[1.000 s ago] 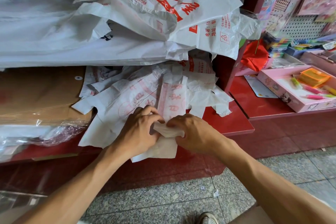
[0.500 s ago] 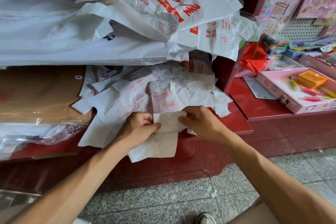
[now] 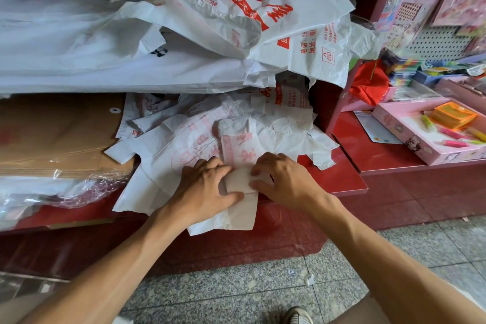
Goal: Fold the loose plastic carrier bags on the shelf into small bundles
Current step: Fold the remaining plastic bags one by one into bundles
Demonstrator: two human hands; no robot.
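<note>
The folded bag (image 3: 238, 180) lies at the near edge of the red shelf (image 3: 339, 181), its tail overhanging; the left hand (image 3: 205, 189) pinches its left side, thumb beneath; the right hand (image 3: 282, 179) presses its right side with curled fingers; loose bags (image 3: 184, 144) lie just beyond.

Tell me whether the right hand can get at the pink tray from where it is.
Probably yes: the right hand is busy pinching the folded bag, but only bare red shelf lies between it and the pink tray.
</note>
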